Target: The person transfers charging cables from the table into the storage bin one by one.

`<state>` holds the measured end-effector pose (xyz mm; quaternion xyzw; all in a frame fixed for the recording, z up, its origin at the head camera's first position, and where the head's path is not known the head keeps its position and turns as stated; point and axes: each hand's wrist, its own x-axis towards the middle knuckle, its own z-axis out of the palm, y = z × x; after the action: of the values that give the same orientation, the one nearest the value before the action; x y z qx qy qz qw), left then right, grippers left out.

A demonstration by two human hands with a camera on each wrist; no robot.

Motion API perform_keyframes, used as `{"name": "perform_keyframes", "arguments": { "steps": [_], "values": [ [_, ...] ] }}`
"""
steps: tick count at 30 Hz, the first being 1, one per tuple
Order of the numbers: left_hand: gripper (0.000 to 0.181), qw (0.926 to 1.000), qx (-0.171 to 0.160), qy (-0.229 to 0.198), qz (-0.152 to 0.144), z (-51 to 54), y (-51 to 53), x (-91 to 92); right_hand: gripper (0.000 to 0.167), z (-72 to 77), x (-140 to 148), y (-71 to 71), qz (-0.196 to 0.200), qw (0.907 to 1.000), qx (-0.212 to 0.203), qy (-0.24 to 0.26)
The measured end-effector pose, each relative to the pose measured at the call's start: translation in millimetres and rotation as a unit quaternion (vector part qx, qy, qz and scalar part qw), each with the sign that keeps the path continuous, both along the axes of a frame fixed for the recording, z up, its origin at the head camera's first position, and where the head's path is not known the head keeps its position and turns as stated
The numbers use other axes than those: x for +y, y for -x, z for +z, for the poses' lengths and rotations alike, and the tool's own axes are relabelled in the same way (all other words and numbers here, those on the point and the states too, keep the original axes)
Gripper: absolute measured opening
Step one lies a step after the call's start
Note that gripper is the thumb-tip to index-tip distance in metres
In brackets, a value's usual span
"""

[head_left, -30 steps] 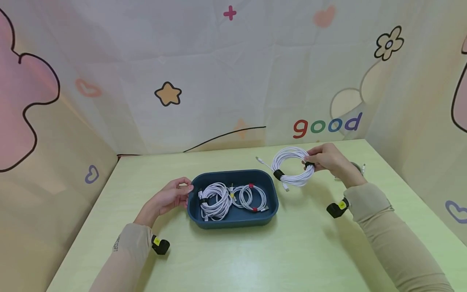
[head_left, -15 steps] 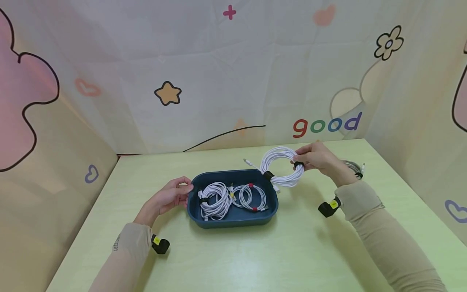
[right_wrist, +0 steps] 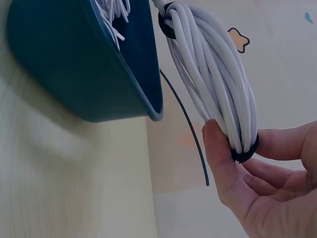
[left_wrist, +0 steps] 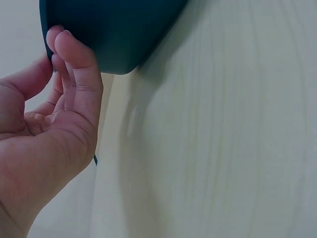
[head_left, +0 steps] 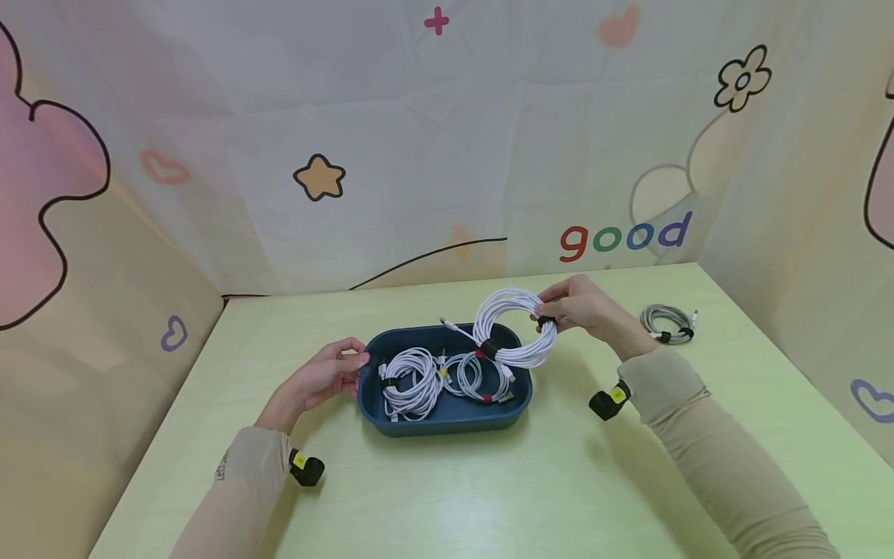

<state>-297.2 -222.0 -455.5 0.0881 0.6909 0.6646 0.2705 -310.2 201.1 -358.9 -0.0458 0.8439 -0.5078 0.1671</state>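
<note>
My right hand (head_left: pixel 581 307) pinches a coil of white cable (head_left: pixel 514 328) by its black strap, seen closely in the right wrist view as a thick coil (right_wrist: pixel 213 69). This coil hangs tilted over the right end of a dark blue plastic bin (head_left: pixel 447 427), its loose plug ends pointing left and down. My left hand (head_left: pixel 328 375) grips the bin's left end, thumb at the rim and fingers against the outer wall (left_wrist: pixel 114 44). Inside the bin lie a bulky white cable coil (head_left: pixel 412 386) on the left and thinner coils (head_left: pixel 466 378) with red and yellow ties, partly hidden.
A grey cable coil (head_left: pixel 667 324) with black straps lies on the pale wooden table (head_left: pixel 447 497) at the right rear. Printed cloth (head_left: pixel 391 116) walls stand behind and at both sides of the table.
My right hand has carried the white cable coil leftward, from beside the bin to above its right end. The grey coil behind that arm has come into full view. My left hand stays put.
</note>
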Motion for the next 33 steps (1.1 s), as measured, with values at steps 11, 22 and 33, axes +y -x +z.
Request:
{"name": "perform_keyframes", "arguments": {
  "steps": [11, 22, 33],
  "values": [
    [0.008, 1.0, -0.006, -0.005, -0.002, 0.6, -2.0, 0.2, 0.038, -7.1, -20.3, -4.8, 0.015, 0.9997, -0.006, -0.018],
    [0.009, 1.0, -0.003, -0.001, 0.0, 2.1, -1.0, 0.3, 0.036, -12.6, -35.2, -8.7, 0.035, 0.999, -0.007, -0.029],
    [0.004, 1.0, -0.004, -0.006, 0.0, 0.2, -1.5, 0.1, 0.035, -17.2, -45.4, -11.9, 0.043, 0.9987, -0.008, -0.027]
  ]
}}
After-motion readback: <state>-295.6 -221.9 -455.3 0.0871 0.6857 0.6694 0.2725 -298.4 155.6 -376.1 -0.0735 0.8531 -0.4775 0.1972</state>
